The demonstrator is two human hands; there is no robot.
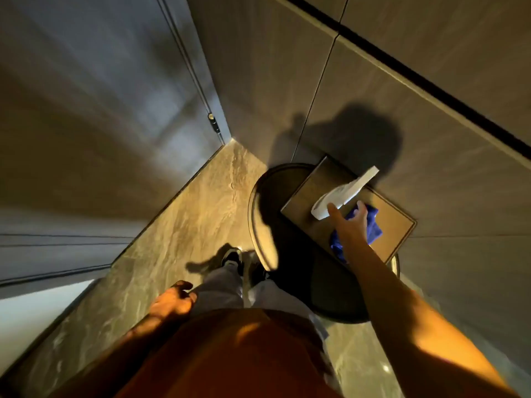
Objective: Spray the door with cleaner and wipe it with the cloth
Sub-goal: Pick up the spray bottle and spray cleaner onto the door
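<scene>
Down low, right hand (352, 225) fingers (361, 209) spread open over spray bottle (344, 193) and cloth (373, 228); left hand (172, 301) loosely open, empty.

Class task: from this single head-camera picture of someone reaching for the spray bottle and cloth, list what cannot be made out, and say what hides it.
1. Blue cloth: partly covered by the right hand.
2. Spray bottle: motion blur hides its label and trigger; whether the fingers touch it is unclear.
3. Left hand: in shadow, so its grip cannot be told.
4. Door: cut off by the picture's left and top edges.
</scene>
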